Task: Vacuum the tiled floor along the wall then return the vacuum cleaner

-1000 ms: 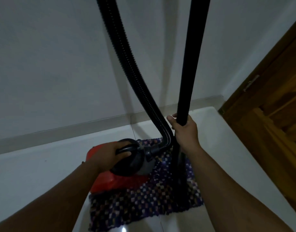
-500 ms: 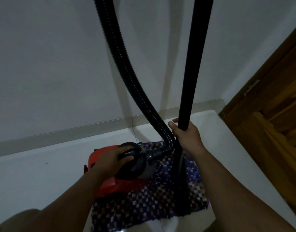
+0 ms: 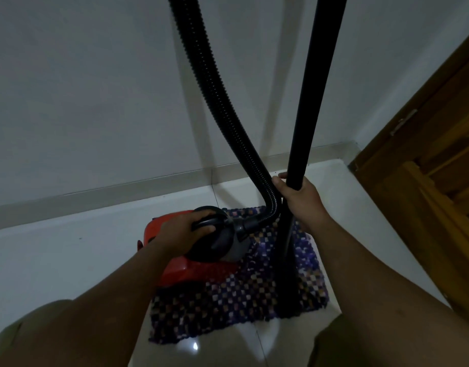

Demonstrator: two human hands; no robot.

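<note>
Both hands grip: left hand [image 3: 184, 231] vacuum cleaner [image 3: 175, 271] handle, right hand [image 3: 303, 201] wand [image 3: 311, 102].

We stand in a home: glossy tiled floor [image 3: 56, 260], white wall [image 3: 95, 88] beyond our hands, woven mat [image 3: 228, 300] beneath them, wooden door [image 3: 426, 181] to their right.

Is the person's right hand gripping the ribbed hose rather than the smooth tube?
No, the right hand is wrapped around the smooth tube, while the ribbed hose runs just beside it.
</note>
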